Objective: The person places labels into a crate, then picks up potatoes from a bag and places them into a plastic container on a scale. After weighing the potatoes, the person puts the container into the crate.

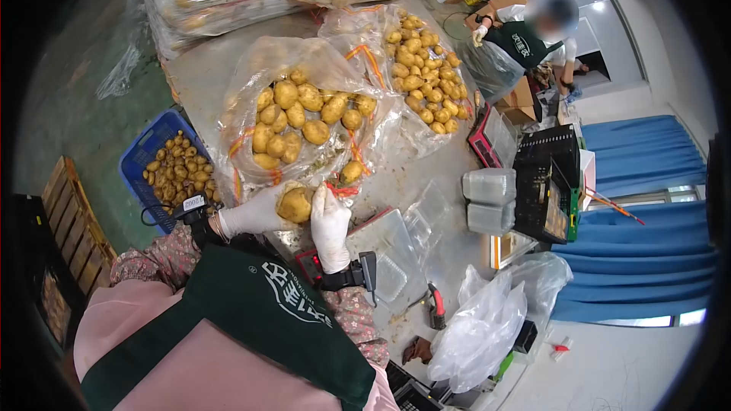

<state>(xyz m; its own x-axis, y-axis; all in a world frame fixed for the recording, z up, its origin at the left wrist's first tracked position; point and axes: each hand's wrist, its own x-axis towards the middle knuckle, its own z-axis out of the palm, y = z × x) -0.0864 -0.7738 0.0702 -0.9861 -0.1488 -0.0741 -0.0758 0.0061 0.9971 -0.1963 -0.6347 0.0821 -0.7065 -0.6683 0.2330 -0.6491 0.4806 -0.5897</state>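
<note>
A large potato [295, 204] is held in my gloved left hand [259, 211], its fingers wrapped round it. Beside it, my gloved right hand [330, 230] is closed, pinching red-orange netting [342, 190] at its fingertips. One potato [351, 172] lies just beyond the netting. Further forward, an opened clear plastic bag [242, 114] holds several potatoes [294, 117]. Below my right hand, a clear plastic tray [388, 255] sits on a red-edged scale.
A blue crate [137, 154] of small potatoes stands at the left. More potato bags [426, 68] lie ahead. Clear containers [489, 199], black crates [542, 183], a red-handled tool [436, 306] and white plastic bags [483, 327] are at the right. Another person [525, 42] stands beyond.
</note>
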